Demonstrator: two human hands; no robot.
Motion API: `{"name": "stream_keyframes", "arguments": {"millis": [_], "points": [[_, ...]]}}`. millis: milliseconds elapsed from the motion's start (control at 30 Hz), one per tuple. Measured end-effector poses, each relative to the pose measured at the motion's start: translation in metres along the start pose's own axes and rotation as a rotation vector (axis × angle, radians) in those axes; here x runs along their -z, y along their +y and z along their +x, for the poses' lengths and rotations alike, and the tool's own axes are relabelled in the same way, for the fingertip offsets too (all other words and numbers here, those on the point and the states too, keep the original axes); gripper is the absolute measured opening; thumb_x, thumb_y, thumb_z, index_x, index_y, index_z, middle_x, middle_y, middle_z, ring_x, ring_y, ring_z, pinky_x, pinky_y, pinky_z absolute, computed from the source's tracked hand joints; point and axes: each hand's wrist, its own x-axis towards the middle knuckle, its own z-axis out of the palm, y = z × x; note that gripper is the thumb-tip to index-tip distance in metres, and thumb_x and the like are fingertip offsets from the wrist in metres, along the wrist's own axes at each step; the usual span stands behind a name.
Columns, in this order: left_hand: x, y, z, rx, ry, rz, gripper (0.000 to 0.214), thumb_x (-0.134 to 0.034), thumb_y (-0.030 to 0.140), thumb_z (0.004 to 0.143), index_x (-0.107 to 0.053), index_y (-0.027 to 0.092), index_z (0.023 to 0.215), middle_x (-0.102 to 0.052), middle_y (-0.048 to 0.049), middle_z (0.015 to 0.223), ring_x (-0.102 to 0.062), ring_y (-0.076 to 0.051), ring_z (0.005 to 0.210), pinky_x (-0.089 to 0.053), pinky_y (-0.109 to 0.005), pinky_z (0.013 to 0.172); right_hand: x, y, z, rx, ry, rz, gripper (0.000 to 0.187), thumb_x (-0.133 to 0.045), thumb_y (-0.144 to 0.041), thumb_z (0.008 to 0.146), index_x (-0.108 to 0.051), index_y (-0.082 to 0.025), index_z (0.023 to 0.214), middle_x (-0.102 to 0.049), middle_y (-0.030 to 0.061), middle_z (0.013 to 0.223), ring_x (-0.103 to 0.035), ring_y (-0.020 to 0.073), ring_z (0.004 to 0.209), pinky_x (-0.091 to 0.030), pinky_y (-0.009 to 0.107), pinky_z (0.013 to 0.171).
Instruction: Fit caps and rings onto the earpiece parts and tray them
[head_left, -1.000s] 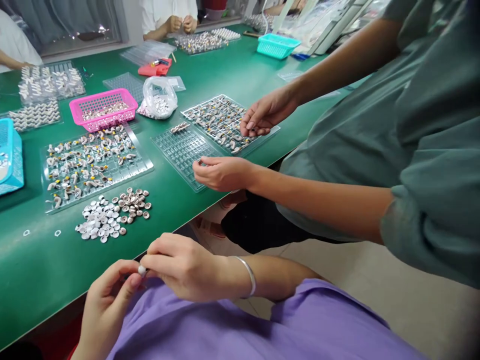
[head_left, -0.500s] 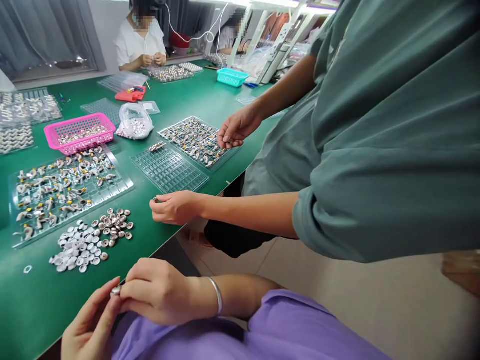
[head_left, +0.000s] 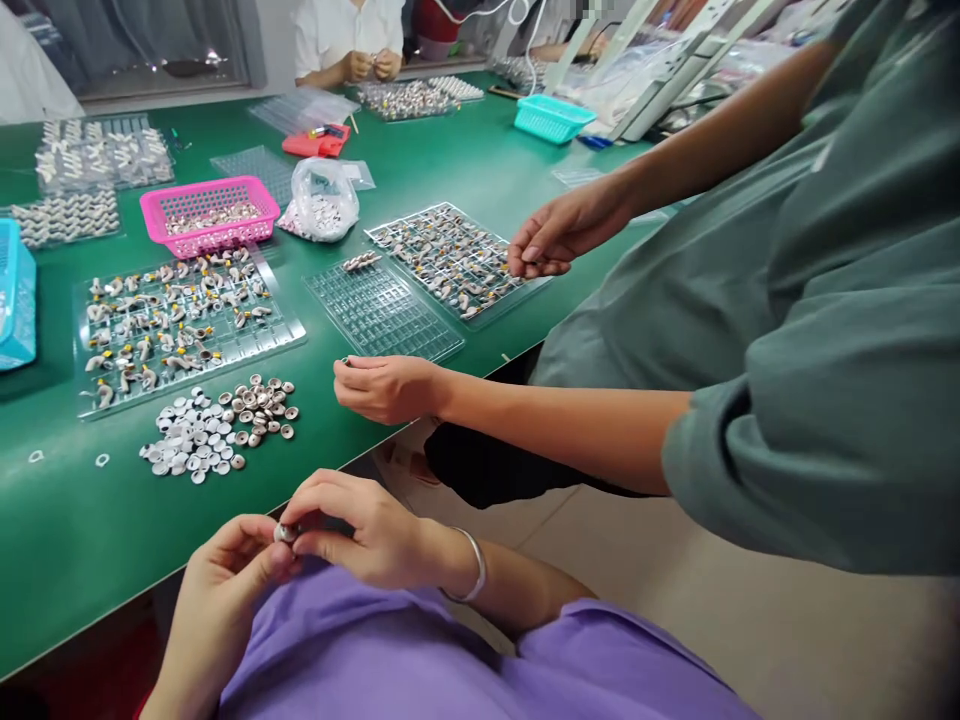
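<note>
Just past the table edge, above my lap, my left hand [head_left: 229,580] pinches a small round silvery part [head_left: 284,533] that looks like an earbud shell. The thumb and fingertips of my right hand [head_left: 367,530] close on the same part from the other side. Fingertips hide some of it. Beyond my hands, a pile of white round caps [head_left: 191,435] lies on the green table [head_left: 67,560]. Touching it is a pile of silvery-brown cups [head_left: 262,408].
A co-worker's arm [head_left: 555,425] in a green sleeve reaches across from the right. Clear trays [head_left: 289,330] of small wired parts, an emptier tray [head_left: 390,315], a pink basket [head_left: 154,215], a plastic bag [head_left: 326,200] and a turquoise basket [head_left: 555,118] stand on the table.
The view has shifted, bringing a blue container into sight at left. My right fingers have spread and changed their hold around the small part, which shows more. The co-worker's hands stay over the trays.
</note>
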Motion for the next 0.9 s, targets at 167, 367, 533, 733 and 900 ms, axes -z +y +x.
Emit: {"name": "stream_keyframes", "arguments": {"millis": [167, 367, 533, 733, 900], "points": [[0.0, -0.001, -0.006, -0.076, 0.011, 0.185, 0.024, -0.082, 0.04, 0.072, -0.08, 0.018, 0.084, -0.077, -0.0047, 0.07, -0.071, -0.017, 0.062, -0.06, -0.024, 0.061, -0.003, -0.001, -0.005, -0.069, 0.056, 0.088, 0.02, -0.064, -0.018, 0.091, -0.066, -0.012, 0.11, -0.067, 0.0088, 0.099, -0.067, 0.0132, 0.086, -0.059, 0.025, 0.082], [0.002, 0.001, -0.015, -0.454, 0.055, 0.535, 0.011, -0.072, 0.025, 0.081, -0.08, 0.024, 0.089, -0.077, -0.0013, 0.077, -0.071, -0.015, 0.064, -0.057, -0.019, 0.061, -0.008, -0.002, -0.006, -0.059, 0.107, 0.12, 0.026, -0.068, -0.025, 0.089, -0.069, -0.015, 0.113, -0.068, 0.0087, 0.1, -0.068, 0.0139, 0.085, -0.059, 0.025, 0.081], [0.005, -0.002, -0.018, -0.508, 0.034, 0.611, 0.013, -0.068, 0.022, 0.085, -0.078, 0.026, 0.092, -0.076, 0.001, 0.075, -0.071, -0.014, 0.064, -0.055, -0.017, 0.061, -0.017, -0.001, -0.007, -0.059, 0.183, 0.156, 0.019, -0.065, -0.021, 0.091, -0.07, -0.017, 0.109, -0.069, 0.0071, 0.096, -0.067, 0.0134, 0.082, -0.059, 0.024, 0.076], [-0.001, 0.001, -0.02, -0.388, 0.072, 0.498, 0.01, -0.071, 0.028, 0.082, -0.079, 0.024, 0.087, -0.076, -0.0014, 0.074, -0.07, -0.015, 0.063, -0.054, -0.019, 0.059, -0.026, -0.001, -0.01, -0.158, 0.24, 0.328, 0.019, -0.063, -0.026, 0.093, -0.072, -0.019, 0.108, -0.067, 0.0072, 0.097, -0.064, 0.0144, 0.086, -0.055, 0.027, 0.079], [-0.011, 0.013, -0.002, -0.097, 0.018, 0.165, 0.025, -0.08, 0.043, 0.073, -0.077, 0.018, 0.074, -0.07, -0.0015, 0.059, -0.063, -0.013, 0.054, -0.052, -0.019, 0.054, -0.041, 0.013, -0.002, -0.536, 0.286, 1.102, 0.03, -0.078, -0.043, 0.079, -0.072, -0.021, 0.098, -0.064, 0.001, 0.085, -0.059, 0.0113, 0.07, -0.052, 0.026, 0.067]]}}
